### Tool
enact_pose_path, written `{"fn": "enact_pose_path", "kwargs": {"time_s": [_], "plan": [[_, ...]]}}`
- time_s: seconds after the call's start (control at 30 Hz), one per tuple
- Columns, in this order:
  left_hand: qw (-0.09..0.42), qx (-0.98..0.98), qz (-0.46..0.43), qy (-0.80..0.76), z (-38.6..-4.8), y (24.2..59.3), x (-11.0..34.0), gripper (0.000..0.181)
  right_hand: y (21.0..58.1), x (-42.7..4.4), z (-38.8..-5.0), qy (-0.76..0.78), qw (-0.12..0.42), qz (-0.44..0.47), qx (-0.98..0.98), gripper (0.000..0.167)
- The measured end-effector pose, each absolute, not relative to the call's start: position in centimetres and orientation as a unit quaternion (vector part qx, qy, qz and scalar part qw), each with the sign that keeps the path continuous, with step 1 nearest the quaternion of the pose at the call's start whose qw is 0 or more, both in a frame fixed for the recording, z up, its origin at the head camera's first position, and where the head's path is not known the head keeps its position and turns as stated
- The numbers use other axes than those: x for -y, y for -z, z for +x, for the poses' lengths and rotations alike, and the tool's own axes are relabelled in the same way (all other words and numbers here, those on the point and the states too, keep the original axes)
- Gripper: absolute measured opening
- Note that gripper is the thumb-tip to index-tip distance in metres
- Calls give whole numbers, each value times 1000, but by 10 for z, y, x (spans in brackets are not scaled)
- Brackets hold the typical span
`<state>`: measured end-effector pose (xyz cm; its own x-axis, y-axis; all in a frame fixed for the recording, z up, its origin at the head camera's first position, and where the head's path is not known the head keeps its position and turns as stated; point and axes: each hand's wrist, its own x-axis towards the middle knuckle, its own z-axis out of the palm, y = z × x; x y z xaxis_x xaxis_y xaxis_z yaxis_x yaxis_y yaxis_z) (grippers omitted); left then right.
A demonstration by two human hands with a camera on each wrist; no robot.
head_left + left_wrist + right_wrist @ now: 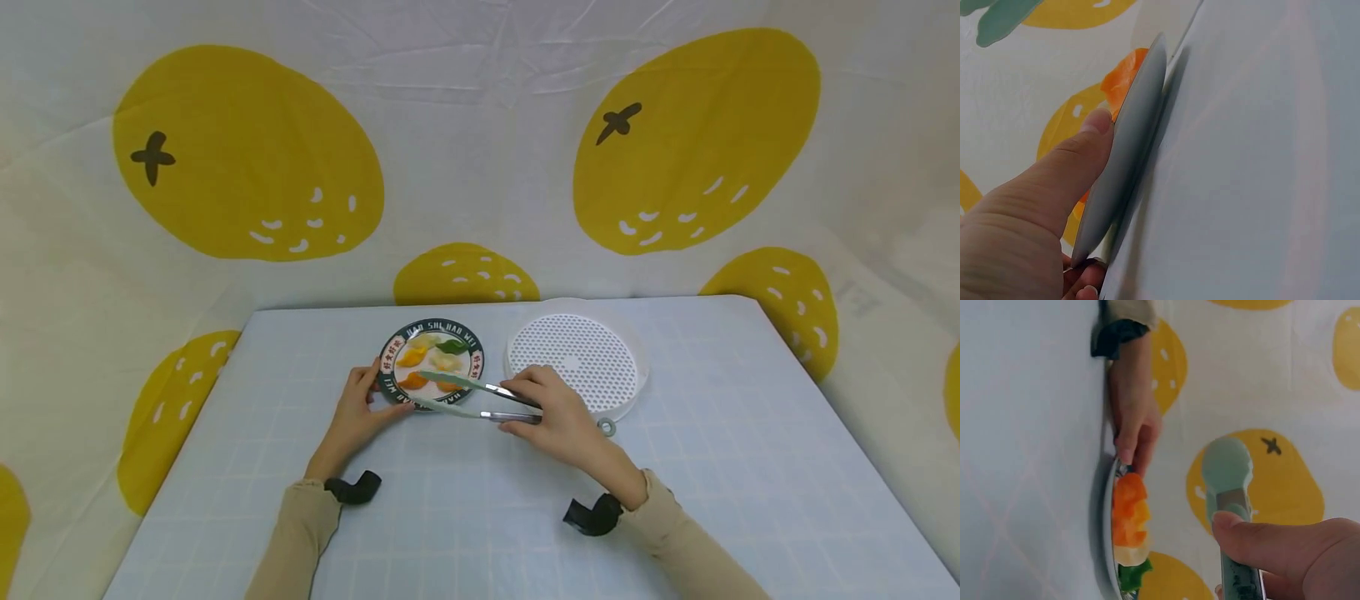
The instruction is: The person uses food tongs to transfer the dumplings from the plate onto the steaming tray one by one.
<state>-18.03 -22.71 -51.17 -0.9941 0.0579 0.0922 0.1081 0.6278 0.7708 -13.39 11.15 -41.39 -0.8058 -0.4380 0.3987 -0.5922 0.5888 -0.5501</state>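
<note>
A round plate (pixel 471 340) with a dark lettered rim stands at the back, left of centre. On it lie several dumpling-shaped pieces: orange (pixel 412 381), yellow (pixel 412 357), pale (pixel 446 361) and green (pixel 453 347). My left hand (pixel 360 414) grips its near-left edge; in the left wrist view the thumb (pixel 1079 150) presses the rim and fingertips show by the underside. With my right hand (pixel 558 417) I hold tongs (pixel 457 381) with pale green tips and metal arms. Their tips are parted over the plate's near part; whether they touch a piece I cannot tell.
Right of the plate sits a white round tray (pixel 639 367) with a perforated base, partly behind my right hand. A grey ring (pixel 606 427) shows beyond that hand, seemingly the tongs' end. A pale checked cloth (pixel 450 533) covers the table; a fruit-printed sheet (pixel 480 167) hangs behind.
</note>
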Motion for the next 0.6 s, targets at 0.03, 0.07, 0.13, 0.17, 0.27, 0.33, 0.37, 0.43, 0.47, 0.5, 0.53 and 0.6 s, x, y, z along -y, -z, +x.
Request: {"fn": "enact_pose_path", "kwargs": {"time_s": [0.03,0.07,0.13,0.17,0.27,0.33,0.37,0.43,0.47,0.5,0.53,0.6], "plan": [[28,901,-44,430,-180,511,227,108,413,-111,-135,-343,115,285,887,47],[28,901,-41,432,-180,511,227,108,412,-110,-137,-338,119,279,891,47],[26,901,-39,432,-180,511,227,108,411,-109,-139,-324,124,265,900,48],[26,901,-39,432,-180,511,226,108,411,-109,-140,-317,127,259,904,49],[27,900,-39,433,-181,511,225,108,413,-107,-143,-299,130,241,914,49],[29,900,-40,433,-180,510,225,108,415,-107,-144,-285,130,231,921,48],[30,898,-38,437,-180,510,225,108,416,-106,-144,-277,130,227,925,48],[30,899,-40,435,-180,510,224,108,419,-105,-143,-260,129,218,932,47],[29,899,-40,435,-180,510,225,108,420,-104,-142,-252,128,216,935,47],[30,898,-39,437,-180,510,224,108,421,-104,-142,-246,128,213,937,46],[29,898,-39,437,-180,510,224,108,421,-103,-141,-239,128,211,939,45],[26,898,-37,437,-180,509,225,108,422,-101,-140,-227,131,208,942,44]]}}
